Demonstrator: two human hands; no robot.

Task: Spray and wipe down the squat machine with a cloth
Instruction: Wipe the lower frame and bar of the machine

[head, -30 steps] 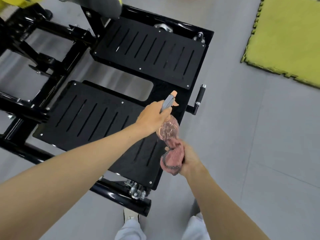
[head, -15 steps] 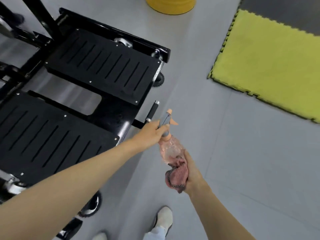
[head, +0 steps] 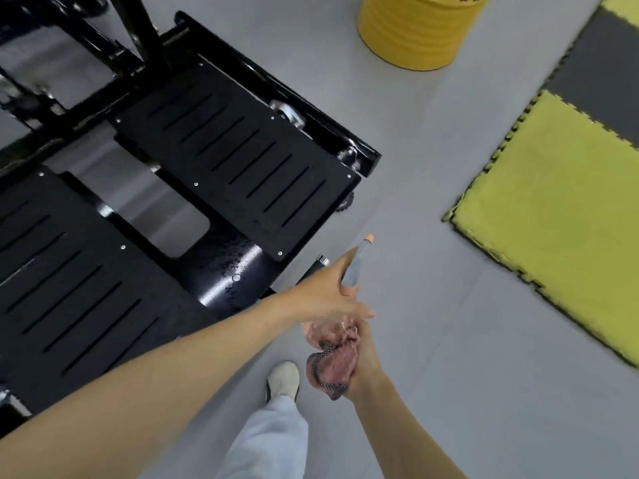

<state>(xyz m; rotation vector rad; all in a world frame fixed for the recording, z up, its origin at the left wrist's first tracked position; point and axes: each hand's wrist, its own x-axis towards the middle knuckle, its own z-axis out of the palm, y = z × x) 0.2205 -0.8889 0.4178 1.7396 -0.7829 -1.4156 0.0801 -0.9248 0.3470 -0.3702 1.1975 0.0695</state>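
The squat machine fills the left half of the view, with two black slotted footplates (head: 242, 160) and a glossy black tube (head: 224, 271) speckled with droplets. To its right, over the grey floor, stands the spray bottle (head: 358, 264), with a grey head, an orange nozzle and a clear pink body. My left hand (head: 325, 292) lies against the bottle's neck with blurred fingers stretched out to the right. My right hand (head: 364, 357) grips a bunched pink cloth (head: 333, 366) with a dark woven edge, together with the bottle's lower body.
A yellow drum (head: 415, 29) stands at the top. A yellow-green foam mat (head: 553, 219) and a dark grey mat (head: 601, 77) lie on the right. A short black handle peg (head: 320, 264) juts from the machine near my left hand. My shoe (head: 283, 378) is below.
The view has swung right, away from the footplates. Both hands and the bottle now sit over the floor beside the machine. My left hand's fingers have straightened from their grip on the spray head.
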